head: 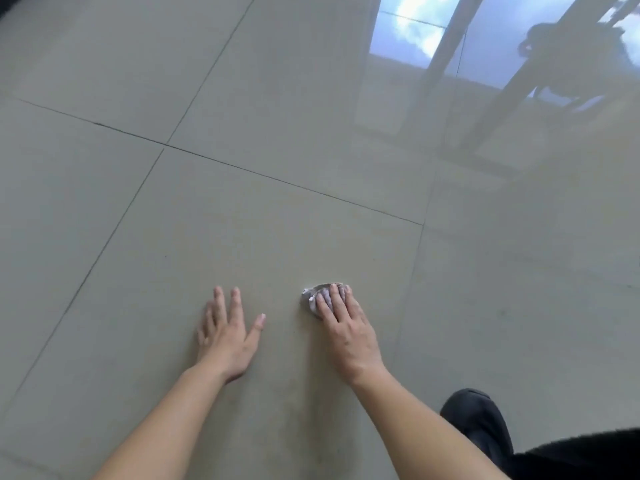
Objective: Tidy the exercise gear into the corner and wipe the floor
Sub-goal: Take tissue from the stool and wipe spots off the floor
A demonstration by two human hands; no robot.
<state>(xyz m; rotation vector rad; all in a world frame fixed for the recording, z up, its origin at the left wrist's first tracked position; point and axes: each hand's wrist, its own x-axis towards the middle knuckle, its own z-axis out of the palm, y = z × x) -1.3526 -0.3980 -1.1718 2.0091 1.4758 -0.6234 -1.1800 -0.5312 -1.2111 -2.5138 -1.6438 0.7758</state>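
A small crumpled white cloth (313,298) lies on the glossy beige tiled floor (242,220). My right hand (348,329) presses down on it with straight fingers, covering most of it; only its left and far edges show. My left hand (227,336) rests flat on the bare tile a short way to the left, fingers spread, holding nothing. No exercise gear is in view.
A dark shoe (479,424) and dark trouser leg (585,455) sit at the bottom right. Dark grout lines cross the tiles. The far right of the floor mirrors a bright window (415,32) and dark frame shapes.
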